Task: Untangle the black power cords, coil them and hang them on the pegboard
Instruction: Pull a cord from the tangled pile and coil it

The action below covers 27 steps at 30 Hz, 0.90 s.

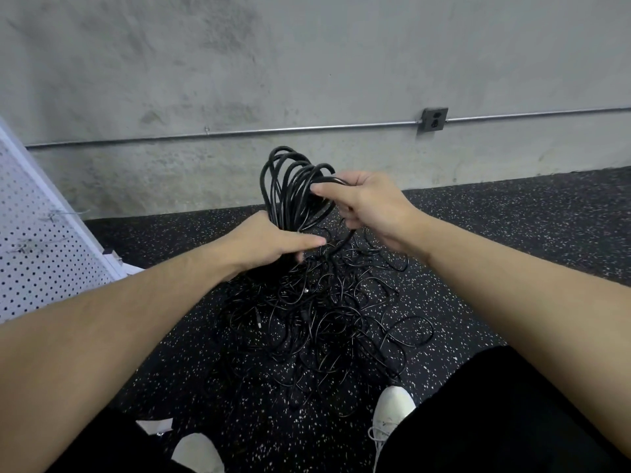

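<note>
The right hand (368, 203) curls its fingers round the top of a coil (293, 186) of black cord. The left hand (269, 240) grips the bottom of the same loops. This looks like the coiling step. Below the hands, the loose cords (317, 319) lie in a messy pile on the floor (512, 233). Next, more cord has to be pulled free and looped. The pegboard (37, 240) leans far to the left, with open floor between, and the wall (307, 80) is close behind
</note>
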Motion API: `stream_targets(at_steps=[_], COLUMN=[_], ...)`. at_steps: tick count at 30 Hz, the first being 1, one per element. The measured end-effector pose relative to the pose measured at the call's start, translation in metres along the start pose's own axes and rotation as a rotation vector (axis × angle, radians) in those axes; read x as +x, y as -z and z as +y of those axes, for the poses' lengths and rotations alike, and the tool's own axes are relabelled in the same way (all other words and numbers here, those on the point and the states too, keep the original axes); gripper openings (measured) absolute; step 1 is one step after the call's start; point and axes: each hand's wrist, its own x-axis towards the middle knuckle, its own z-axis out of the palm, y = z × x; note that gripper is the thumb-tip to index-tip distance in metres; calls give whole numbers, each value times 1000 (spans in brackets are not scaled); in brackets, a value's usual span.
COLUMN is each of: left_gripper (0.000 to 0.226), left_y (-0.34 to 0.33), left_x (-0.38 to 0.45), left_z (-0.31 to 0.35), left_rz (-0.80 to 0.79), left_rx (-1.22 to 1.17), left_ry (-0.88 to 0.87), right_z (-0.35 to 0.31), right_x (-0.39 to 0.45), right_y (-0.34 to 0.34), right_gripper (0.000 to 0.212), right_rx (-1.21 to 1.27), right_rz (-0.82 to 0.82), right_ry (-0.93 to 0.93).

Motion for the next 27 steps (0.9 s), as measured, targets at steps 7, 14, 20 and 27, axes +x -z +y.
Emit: stream_targets(at_steps=[7, 14, 20, 27], left_gripper=[34, 37, 41, 38], left_y=[5, 4, -8, -9], left_x=[1, -6, -16, -12], left_z=[-12, -21, -5, -12], left_rz=[180, -64, -274, -103], left_rx=[-147, -289, -434, -525], left_ry=[158, 181, -8, -86], right_z=[-14, -7, -2, 1], right_x=[-7, 1, 8, 6], right_y=[7, -3, -13, -27], right_gripper=[41, 14, 18, 65], right_rx=[-420, -80, 32, 397], right_rz=[-98, -27, 270, -150], right_ry=[13, 186, 220, -336])
